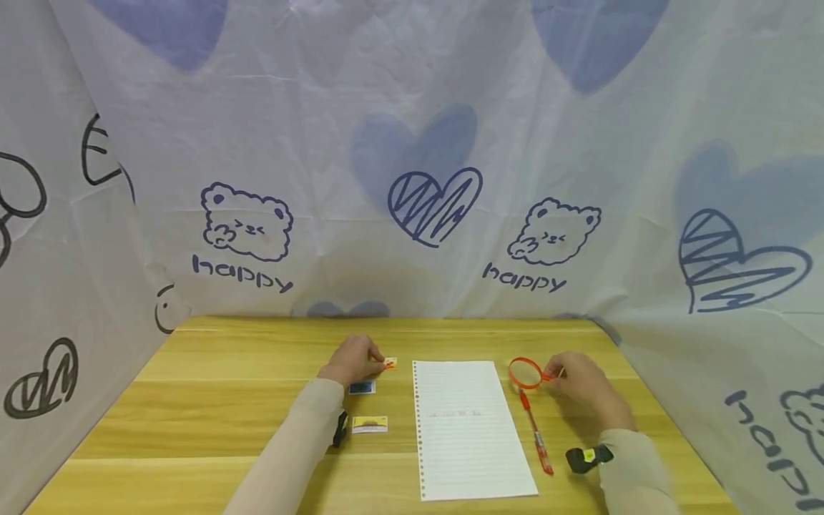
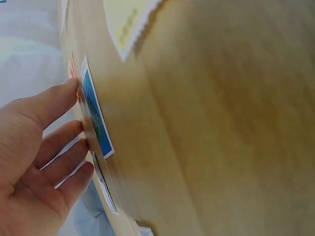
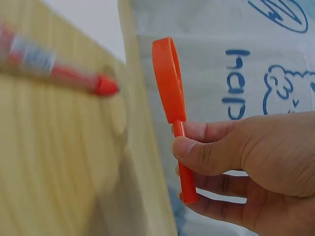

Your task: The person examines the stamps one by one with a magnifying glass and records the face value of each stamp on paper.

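At the table's far middle, the thumb and index finger of my left hand [image 1: 355,360] pinch the edge of a small stamp [image 1: 390,363] with a red and orange picture. In the left wrist view the thumb covers much of it. Just below lies a blue stamp [image 1: 363,387], nearer still a yellow one with a white border [image 1: 370,424]. My right hand [image 1: 581,379] holds a red magnifying glass [image 3: 170,81] by its handle, thumb against fingers, the lens raised over the table's right side. Beneath the lens lies a red pen [image 1: 536,433].
A lined sheet of paper [image 1: 473,436] with punched holes and faint writing lies between the hands. Another dark stamp [image 2: 103,184] shows beyond the left fingers. The wooden table [image 1: 212,408] meets a printed cloth [image 1: 335,164] at its back and sides.
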Demonstrator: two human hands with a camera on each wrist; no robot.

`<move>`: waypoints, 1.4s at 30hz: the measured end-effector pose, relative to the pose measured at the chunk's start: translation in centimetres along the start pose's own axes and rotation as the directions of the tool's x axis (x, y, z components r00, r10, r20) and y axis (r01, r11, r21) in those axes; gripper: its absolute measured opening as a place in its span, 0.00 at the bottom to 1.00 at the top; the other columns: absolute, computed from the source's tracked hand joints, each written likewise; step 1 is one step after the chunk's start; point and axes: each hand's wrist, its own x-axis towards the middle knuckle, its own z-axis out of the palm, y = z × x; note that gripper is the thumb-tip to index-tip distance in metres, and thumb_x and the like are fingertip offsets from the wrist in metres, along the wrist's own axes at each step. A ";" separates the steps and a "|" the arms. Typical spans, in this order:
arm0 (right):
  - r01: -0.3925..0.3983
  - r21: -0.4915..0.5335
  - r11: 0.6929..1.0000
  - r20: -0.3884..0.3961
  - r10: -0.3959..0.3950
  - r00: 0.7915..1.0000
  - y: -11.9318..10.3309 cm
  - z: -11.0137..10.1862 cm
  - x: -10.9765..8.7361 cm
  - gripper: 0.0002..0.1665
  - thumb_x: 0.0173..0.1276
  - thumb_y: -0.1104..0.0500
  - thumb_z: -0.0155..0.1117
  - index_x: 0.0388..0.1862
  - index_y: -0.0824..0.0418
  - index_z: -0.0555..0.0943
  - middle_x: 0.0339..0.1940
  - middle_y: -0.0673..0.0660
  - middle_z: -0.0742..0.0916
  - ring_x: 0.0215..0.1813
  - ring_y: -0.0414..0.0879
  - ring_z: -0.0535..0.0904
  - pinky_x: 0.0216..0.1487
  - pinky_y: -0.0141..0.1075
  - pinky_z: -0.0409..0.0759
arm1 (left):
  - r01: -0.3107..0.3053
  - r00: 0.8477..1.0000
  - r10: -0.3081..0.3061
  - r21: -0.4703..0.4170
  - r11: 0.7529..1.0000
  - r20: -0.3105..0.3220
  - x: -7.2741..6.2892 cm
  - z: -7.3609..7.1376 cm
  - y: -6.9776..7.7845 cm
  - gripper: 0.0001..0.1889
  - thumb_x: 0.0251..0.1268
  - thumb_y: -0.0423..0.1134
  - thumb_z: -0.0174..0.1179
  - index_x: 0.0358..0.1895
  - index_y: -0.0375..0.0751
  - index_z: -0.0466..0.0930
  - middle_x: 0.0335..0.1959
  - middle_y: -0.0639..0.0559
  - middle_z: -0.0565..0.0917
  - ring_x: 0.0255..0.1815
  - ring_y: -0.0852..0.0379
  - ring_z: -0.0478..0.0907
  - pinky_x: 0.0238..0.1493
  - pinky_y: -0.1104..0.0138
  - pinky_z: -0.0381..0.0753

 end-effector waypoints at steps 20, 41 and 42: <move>0.095 0.016 0.995 0.006 -0.095 0.995 -6.7 1.9 6.5 0.08 0.60 0.73 0.71 0.35 0.63 0.87 0.33 0.56 0.90 0.38 0.48 0.83 0.46 0.45 0.85 | 0.008 1.000 -0.008 -0.017 1.000 0.013 -0.1 -0.1 0.1 0.06 0.64 0.37 0.72 0.40 0.41 0.93 0.45 0.47 0.91 0.46 0.49 0.86 0.51 0.54 0.88; 0.135 0.046 0.990 0.006 -0.135 0.991 -11.5 5.0 9.3 0.09 0.58 0.75 0.72 0.33 0.63 0.88 0.32 0.55 0.90 0.37 0.47 0.84 0.46 0.42 0.86 | -0.031 0.999 0.031 -0.009 0.999 0.031 0.4 -0.5 -0.7 0.06 0.63 0.37 0.72 0.42 0.42 0.90 0.44 0.49 0.90 0.46 0.52 0.85 0.55 0.53 0.86; 0.133 0.049 0.990 0.004 -0.134 0.991 -11.7 5.1 9.4 0.09 0.58 0.74 0.72 0.33 0.63 0.88 0.33 0.55 0.90 0.38 0.47 0.84 0.46 0.42 0.85 | -0.031 0.999 0.032 -0.011 0.999 0.032 0.4 -0.5 -0.7 0.06 0.63 0.36 0.72 0.42 0.42 0.90 0.44 0.49 0.91 0.46 0.52 0.85 0.55 0.54 0.87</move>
